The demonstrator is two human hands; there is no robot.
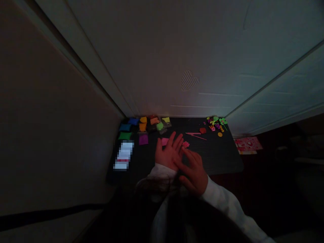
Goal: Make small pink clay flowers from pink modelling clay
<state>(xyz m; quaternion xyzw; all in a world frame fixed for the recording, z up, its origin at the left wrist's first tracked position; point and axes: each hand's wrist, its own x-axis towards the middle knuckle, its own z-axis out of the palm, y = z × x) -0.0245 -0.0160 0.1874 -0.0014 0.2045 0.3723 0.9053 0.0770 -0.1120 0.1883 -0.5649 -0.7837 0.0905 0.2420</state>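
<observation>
My left hand [165, 156] is turned palm up over the dark table, its fingers spread. Across the lower part of that palm lie the outstretched fingers of my right hand [196, 172]. Whether a small piece sits between palm and fingertips, I cannot make out. Partly behind my left hand is a pink packet [164, 141], and a pink petal-shaped cluster [186, 144] rests just beyond the fingertips. Slim pink sticks or tools [196, 135] lie further back, near a red lump [203, 130].
Coloured clay packets, including a purple one [143, 139] and a green one [125, 136], line the back left of the table [215, 158]. A blurred-out bright screen [123, 155] lies at left. Small colourful clay pieces [217, 125] crowd the back right corner. A wall [157, 67] rises behind.
</observation>
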